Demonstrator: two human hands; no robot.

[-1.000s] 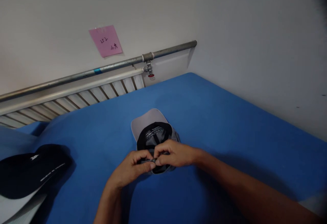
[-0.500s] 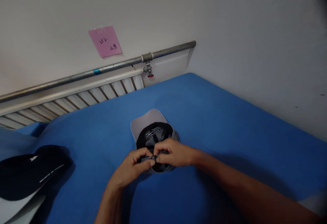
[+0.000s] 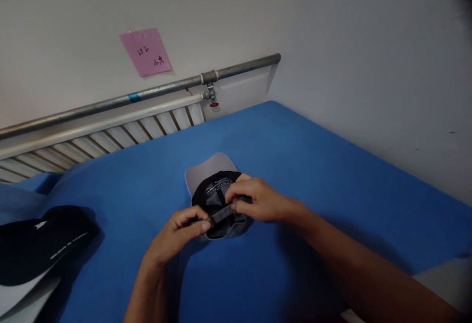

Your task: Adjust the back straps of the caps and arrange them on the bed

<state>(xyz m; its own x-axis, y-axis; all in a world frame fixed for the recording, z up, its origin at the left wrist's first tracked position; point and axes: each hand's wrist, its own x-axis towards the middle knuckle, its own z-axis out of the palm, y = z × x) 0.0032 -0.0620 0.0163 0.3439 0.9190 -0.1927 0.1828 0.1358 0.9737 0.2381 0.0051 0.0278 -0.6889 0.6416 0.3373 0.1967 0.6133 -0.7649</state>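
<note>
A grey cap (image 3: 206, 170) with a black lining lies upside down on the blue cloth-covered surface (image 3: 313, 165), its brim pointing away from me. Across its rear opening runs the cap's adjuster strap (image 3: 220, 213). My left hand (image 3: 177, 232) pinches the left end of that strap. My right hand (image 3: 260, 200) pinches its right end at the cap's back edge. The strap is pulled out straight between the two hands.
A second cap (image 3: 33, 249), black on top with a pale brim, lies at the left edge. A metal pipe (image 3: 147, 94) with a valve and a radiator (image 3: 103, 138) run along the far wall under a pink note (image 3: 145, 51). A white wall borders the surface on the right.
My hands were pinched close together over the strap at the cap's back. Now they have drawn apart, the right hand moving up and right, and the strap is stretched between them.
</note>
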